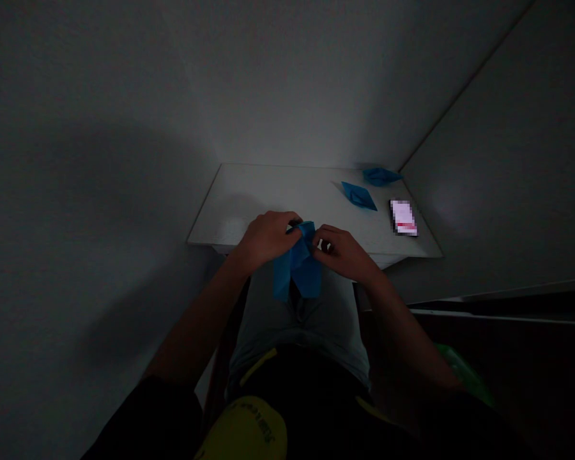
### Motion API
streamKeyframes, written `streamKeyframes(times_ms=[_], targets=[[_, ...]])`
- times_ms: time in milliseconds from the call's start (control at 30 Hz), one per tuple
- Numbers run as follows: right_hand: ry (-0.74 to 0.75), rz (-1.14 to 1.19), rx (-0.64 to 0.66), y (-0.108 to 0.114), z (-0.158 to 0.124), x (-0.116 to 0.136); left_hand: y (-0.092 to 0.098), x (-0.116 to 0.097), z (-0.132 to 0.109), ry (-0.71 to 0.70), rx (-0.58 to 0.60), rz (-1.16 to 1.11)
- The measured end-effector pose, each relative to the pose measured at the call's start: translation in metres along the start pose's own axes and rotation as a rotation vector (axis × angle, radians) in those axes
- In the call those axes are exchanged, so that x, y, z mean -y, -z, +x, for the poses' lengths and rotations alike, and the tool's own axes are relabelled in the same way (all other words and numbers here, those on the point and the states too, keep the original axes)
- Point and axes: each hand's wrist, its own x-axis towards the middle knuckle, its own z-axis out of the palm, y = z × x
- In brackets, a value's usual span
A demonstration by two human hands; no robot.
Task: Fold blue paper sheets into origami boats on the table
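Observation:
A partly folded sheet of blue paper (299, 262) hangs between my hands, just in front of the table's near edge and above my lap. My left hand (269, 235) pinches its upper left part between thumb and fingers. On the other side, my right hand (341, 250) has its thumb and fingertips closed on the paper's upper right edge. Two flaps of the paper point down, with a gap between them. Two folded blue paper boats, the nearer boat (359, 196) and the farther boat (381, 177), rest on the table's right part.
The white table (273, 188) stands against the walls. A phone (403, 218) with a lit, blurred-out screen lies near its right edge. Something green (464, 374) is low on the right in the dark. The room is dim.

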Motion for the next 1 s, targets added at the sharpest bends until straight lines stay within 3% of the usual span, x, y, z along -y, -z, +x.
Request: streamKeyframes(times_ms=[467, 833, 1000], targets=[[-0.001, -0.044, 0.046, 0.006, -0.002, 0.009, 0.006, 0.001, 0.001, -0.029, 0.046, 0.053], [-0.026, 0.119, 0.103, 0.013, -0.001, 0.014, 0.003, 0.007, 0.001, -0.035, 0.101, 0.078], [-0.045, 0.193, 0.085, 0.016, -0.005, 0.012, -0.001, 0.018, 0.002, -0.046, 0.064, -0.006]])
